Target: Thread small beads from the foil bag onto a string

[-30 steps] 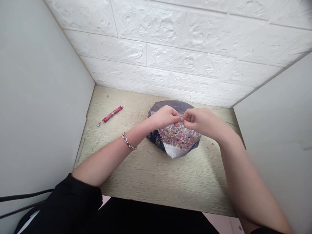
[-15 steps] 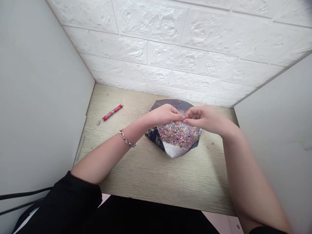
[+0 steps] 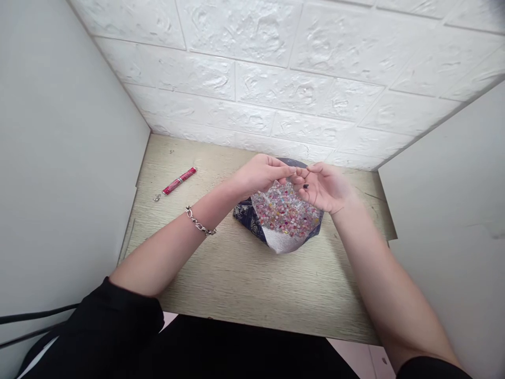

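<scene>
My left hand is closed in a pinch above the beads, thumb and forefinger pressed together on something too fine to make out. Its tips meet the fingers of my right hand, which is turned palm up, thumb against forefinger and the other fingers loosely curled. A small black piece lies against the right fingers. Below both hands spreads a heap of small pink, white and yellow beads on an opened bag, silvery inside and dark blue patterned outside. My hands cover the bag's far part.
A red tube-like packet with a pale band lies at left on the wooden table. Small silvery bits sit beside it. A white brick-pattern wall closes the back, with pale panels on both sides.
My right hand has rolled from knuckles up to palm up, showing the black piece. Both hands have risen slightly, still meeting at the fingertips. The view has shifted a little.
</scene>
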`<state>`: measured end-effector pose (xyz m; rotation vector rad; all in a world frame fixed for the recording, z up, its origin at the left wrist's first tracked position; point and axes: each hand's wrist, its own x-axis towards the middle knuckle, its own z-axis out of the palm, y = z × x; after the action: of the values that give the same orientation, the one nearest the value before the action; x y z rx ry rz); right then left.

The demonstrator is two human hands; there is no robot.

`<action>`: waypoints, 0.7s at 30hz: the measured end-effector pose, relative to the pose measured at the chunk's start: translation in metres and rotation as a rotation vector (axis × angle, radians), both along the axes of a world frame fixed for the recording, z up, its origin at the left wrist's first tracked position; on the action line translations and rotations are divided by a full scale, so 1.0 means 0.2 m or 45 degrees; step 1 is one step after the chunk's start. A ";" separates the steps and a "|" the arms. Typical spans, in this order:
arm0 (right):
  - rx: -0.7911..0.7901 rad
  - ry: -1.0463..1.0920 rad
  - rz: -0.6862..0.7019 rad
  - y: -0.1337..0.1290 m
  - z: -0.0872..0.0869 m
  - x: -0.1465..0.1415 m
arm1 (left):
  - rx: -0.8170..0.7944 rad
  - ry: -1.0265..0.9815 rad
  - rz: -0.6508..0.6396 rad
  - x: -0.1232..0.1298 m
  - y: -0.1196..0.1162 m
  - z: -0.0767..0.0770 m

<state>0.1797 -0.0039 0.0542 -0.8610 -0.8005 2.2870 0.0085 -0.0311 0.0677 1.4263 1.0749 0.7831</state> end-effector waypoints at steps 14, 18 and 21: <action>1.264 -0.925 -0.172 -0.06 0.03 -0.03 | -0.053 -0.048 0.071 -0.01 0.01 -0.02; 1.397 -1.094 -0.280 -0.07 0.01 -0.05 | -0.042 -0.025 0.108 0.00 0.02 -0.03; 1.437 -1.117 -0.327 -0.07 0.00 -0.07 | -0.034 -0.037 0.112 0.00 0.02 -0.03</action>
<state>0.1660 -0.0189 0.0545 -1.2201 -1.9076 0.8319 0.0083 -0.0274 0.0610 1.3484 1.1283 0.8467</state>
